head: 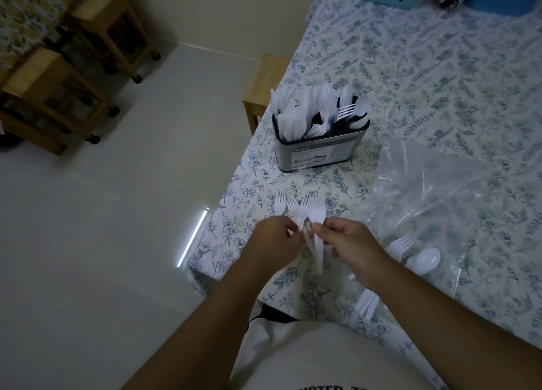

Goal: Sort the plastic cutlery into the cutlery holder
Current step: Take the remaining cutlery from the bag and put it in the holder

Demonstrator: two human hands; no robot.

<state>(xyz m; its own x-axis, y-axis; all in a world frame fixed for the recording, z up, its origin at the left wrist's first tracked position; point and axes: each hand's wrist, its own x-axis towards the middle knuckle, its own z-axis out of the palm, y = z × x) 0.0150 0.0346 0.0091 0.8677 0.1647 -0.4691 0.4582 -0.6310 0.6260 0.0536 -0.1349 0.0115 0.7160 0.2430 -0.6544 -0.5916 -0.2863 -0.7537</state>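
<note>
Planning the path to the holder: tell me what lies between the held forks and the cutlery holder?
Head view: only bare floral tablecloth between the forks and the cutlery holder.

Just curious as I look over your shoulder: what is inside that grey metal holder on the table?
The cutlery holder is packed with white plastic cutlery standing upright: forks and spoons are clear, the flat pieces look like knives. Its walls hide the handles and any dividers.
</note>
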